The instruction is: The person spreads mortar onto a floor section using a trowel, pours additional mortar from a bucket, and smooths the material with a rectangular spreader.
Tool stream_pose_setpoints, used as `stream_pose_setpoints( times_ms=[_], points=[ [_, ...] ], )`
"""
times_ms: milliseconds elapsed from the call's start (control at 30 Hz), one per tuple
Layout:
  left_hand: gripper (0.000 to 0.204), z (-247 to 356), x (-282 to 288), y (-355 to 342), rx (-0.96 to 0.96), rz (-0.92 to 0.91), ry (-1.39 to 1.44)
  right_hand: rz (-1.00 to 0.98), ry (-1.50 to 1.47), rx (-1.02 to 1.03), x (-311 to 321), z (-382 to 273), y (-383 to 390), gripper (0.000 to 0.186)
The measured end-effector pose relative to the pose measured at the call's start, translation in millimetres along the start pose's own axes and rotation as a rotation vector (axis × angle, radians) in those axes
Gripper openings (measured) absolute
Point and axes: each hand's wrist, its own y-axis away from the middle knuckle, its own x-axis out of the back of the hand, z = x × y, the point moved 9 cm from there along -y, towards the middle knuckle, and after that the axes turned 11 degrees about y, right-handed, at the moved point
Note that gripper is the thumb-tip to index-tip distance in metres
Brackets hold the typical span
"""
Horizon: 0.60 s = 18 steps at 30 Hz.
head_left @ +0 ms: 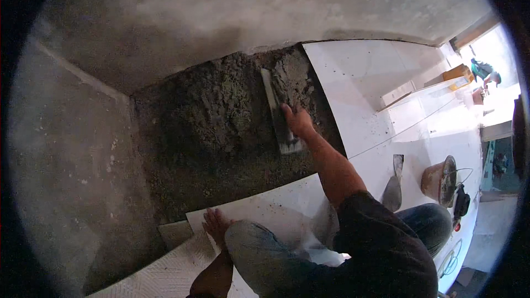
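My right hand (pixel 298 121) is closed round the handle of a long rectangular plastering trowel (pixel 270 89). Its blade rests on or just over the wet grey mortar (pixel 223 102), and from this view I cannot tell how firmly it touches. The mortar is rough and lumpy towards the wall, smoother and darker nearer to me. My left hand (pixel 217 225) lies flat with fingers apart at the corner of a white floor tile (pixel 276 201), beside my bent knee. That tile borders the near side of the mortar.
Bare cement walls (pixel 165 16) meet in the left corner. White tiles (pixel 353 99) cover the floor to the right, with a bucket (pixel 433 182), a pointed trowel (pixel 392 193) and a cardboard box (pixel 457 75). Another person (pixel 486 72) is at the far right.
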Motion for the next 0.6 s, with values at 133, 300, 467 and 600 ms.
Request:
stream_pose_setpoints(
  times_ms=[133,300,467,600],
  points=[
    [0.074,2,0,0,-0.013,0.005,-0.005,0.006,-0.417,0.149,-5,14,25,0.086],
    [0.074,7,-4,-3,-0.021,-0.009,-0.007,-0.072,-0.27,-0.034,34,-25,-6,0.073],
    [0.074,4,-2,-4,-0.011,-0.011,-0.015,0.212,-0.026,-0.045,51,-1,-38,0.076],
    [0.073,5,-4,-4,-0.006,-0.018,-0.009,0.35,0.015,0.003,56,53,-3,0.076]
  ],
)
